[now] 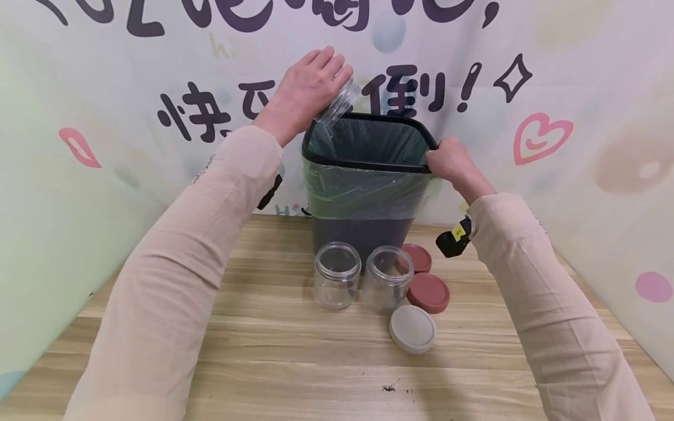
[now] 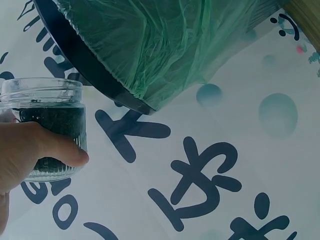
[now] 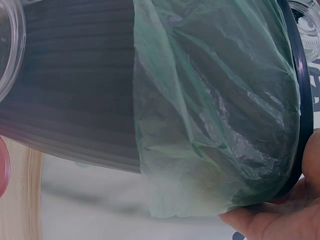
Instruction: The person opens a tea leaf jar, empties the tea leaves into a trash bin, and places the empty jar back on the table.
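Observation:
My left hand (image 1: 310,88) grips a clear jar (image 1: 341,104) with a ribbed side, tipped mouth down at the left edge of the trash bin (image 1: 363,234). Dark, loose-looking contents show through its wall in the left wrist view, where the thumb (image 2: 67,152) lies across the jar. A green plastic liner (image 1: 368,190) is folded over the black rim of the bin and hangs outside. At the bin's right corner, my right hand (image 1: 455,161) holds the rim, with fingers around it in the right wrist view.
Two open clear jars (image 1: 337,275) (image 1: 388,278) stand before the bin. Two red lids (image 1: 416,258) (image 1: 429,293) and a whitish lid (image 1: 413,328) lie beside them on the wooden table (image 1: 274,351). Dark crumbs (image 1: 388,387) dot the table near me. A printed wall stands close behind.

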{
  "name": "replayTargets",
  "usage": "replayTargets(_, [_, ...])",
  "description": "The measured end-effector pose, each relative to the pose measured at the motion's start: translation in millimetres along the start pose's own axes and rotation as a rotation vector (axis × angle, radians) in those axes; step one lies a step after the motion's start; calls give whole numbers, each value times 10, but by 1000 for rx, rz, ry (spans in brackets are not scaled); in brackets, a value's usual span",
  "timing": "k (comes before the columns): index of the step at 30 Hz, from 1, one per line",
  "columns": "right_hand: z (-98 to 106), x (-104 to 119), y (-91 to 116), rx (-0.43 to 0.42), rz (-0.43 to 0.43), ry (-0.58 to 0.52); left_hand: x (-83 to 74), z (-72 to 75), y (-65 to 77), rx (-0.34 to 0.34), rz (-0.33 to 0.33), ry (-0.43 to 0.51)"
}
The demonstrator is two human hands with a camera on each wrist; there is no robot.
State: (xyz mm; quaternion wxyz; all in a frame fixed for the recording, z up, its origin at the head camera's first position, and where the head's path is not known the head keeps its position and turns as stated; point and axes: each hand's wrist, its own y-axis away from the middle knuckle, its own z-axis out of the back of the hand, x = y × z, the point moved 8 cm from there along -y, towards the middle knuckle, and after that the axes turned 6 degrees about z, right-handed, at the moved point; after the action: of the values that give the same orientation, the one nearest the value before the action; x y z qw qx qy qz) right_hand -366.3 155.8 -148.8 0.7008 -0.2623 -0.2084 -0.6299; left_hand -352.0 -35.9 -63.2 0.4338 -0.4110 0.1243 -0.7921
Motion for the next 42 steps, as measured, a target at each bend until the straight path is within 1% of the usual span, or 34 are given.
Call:
replayTargets(8, [7, 4, -2, -8, 11, 20, 0, 11, -4, 14, -11, -24])
replayTargets(16, [9, 4, -12, -6, 15, 26, -42, 64, -17, -13, -45, -32])
replayTargets(22, [9, 1, -11, -6, 10, 28, -67, 65, -27, 5, -65, -43])
replayTargets(31, [20, -5, -8, -11, 3, 26, -56, 83, -43, 21, -63, -50])
replayTargets(38, [7, -12, -18, -6, -5, 16, -92, 67, -41, 46, -104, -81])
replayTargets(42, [4, -15, -19, -4, -8, 14, -112, 49, -43, 60, -116, -97])
